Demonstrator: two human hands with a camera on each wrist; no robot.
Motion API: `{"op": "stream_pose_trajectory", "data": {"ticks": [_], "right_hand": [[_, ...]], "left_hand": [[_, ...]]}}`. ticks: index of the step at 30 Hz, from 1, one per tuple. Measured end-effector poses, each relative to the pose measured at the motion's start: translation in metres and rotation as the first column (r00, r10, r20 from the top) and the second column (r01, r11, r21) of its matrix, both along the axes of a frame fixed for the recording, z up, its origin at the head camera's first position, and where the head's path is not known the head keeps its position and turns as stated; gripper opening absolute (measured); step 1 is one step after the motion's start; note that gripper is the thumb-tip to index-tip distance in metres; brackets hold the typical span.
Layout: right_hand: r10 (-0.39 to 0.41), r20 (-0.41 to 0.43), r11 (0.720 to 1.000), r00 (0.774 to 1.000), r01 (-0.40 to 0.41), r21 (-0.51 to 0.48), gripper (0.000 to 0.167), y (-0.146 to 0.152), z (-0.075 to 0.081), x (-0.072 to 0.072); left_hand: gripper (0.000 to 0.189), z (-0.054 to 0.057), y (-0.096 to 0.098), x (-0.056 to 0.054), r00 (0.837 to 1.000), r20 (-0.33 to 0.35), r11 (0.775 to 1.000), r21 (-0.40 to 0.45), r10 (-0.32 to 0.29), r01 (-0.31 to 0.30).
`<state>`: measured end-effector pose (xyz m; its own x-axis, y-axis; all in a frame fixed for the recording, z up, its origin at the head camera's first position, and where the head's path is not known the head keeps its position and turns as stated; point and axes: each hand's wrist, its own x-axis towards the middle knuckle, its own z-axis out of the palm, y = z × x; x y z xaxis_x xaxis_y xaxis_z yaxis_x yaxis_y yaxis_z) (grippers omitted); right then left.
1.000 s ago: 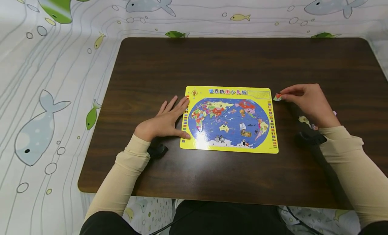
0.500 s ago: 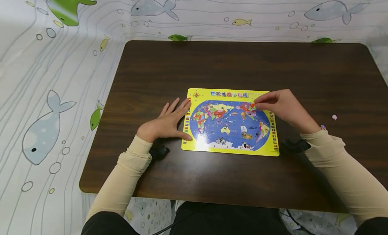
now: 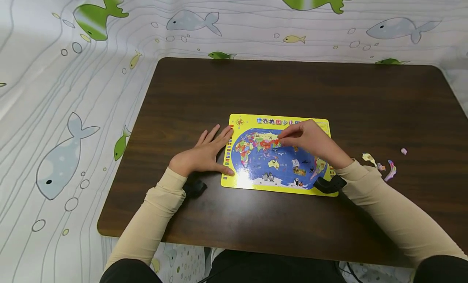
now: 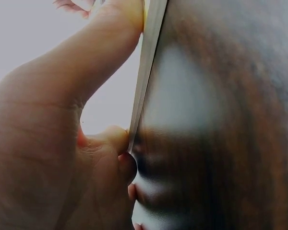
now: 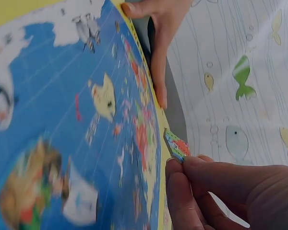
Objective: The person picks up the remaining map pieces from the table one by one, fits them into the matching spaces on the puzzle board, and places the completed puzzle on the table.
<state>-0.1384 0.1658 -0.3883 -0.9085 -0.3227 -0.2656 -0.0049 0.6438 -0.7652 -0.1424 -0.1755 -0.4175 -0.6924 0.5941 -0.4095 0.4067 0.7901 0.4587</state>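
A yellow-bordered world map puzzle board [image 3: 278,190] lies on the dark table, its blue oval filled with coloured continents and animals. My left hand [image 3: 201,158] rests along the board's left edge, fingers spread and thumb on the lower left border. In the left wrist view, the left thumb [image 4: 101,52] touches the board's edge. Between thumb and fingertips, my right hand [image 3: 312,143] pinches a small puzzle piece [image 5: 176,145], green and red on its face. That hand is over the map's upper middle, hiding part of it. In the right wrist view the piece appears tilted, above the board.
Right of the board lie several loose pieces: a pale one [image 3: 369,158], a small pinkish one [image 3: 381,167], a curved purple one [image 3: 391,170] and a pink one [image 3: 404,151]. A fish-patterned sheet [image 3: 252,23] hangs behind the table [image 3: 292,88].
My right hand has moved left with the pinched piece, from beside the board's right edge to over the map's upper middle. The left hand stays on the board's left edge.
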Motion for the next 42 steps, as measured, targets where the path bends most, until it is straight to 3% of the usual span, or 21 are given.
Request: {"op": "stream_pose_trajectory", "data": {"ticks": [16, 22, 32, 42], "right_hand": [[0.046, -0.007, 0.999, 0.999, -0.046, 0.005, 0.019, -0.039, -0.002, -0.006], [0.05, 0.018, 0.999, 0.999, -0.05, 0.009, 0.02, -0.054, -0.003, -0.005], [0.122, 0.01, 0.993, 0.993, -0.122, -0.007, 0.019, -0.08, -0.008, -0.005], [0.149, -0.005, 0.989, 0.989, -0.149, 0.01, 0.017, -0.089, -0.01, -0.006]], "left_hand": [[0.129, 0.002, -0.001, -0.005, 1.0, -0.021, 1.0, 0.02, -0.011, 0.012], [0.128, 0.001, -0.001, -0.005, 1.0, -0.012, 1.0, 0.019, -0.012, 0.012], [0.127, -0.003, -0.002, -0.004, 1.0, -0.002, 1.0, 0.019, -0.007, 0.007], [0.128, -0.003, -0.002, -0.002, 1.0, -0.014, 1.0, 0.013, -0.005, 0.005]]}}
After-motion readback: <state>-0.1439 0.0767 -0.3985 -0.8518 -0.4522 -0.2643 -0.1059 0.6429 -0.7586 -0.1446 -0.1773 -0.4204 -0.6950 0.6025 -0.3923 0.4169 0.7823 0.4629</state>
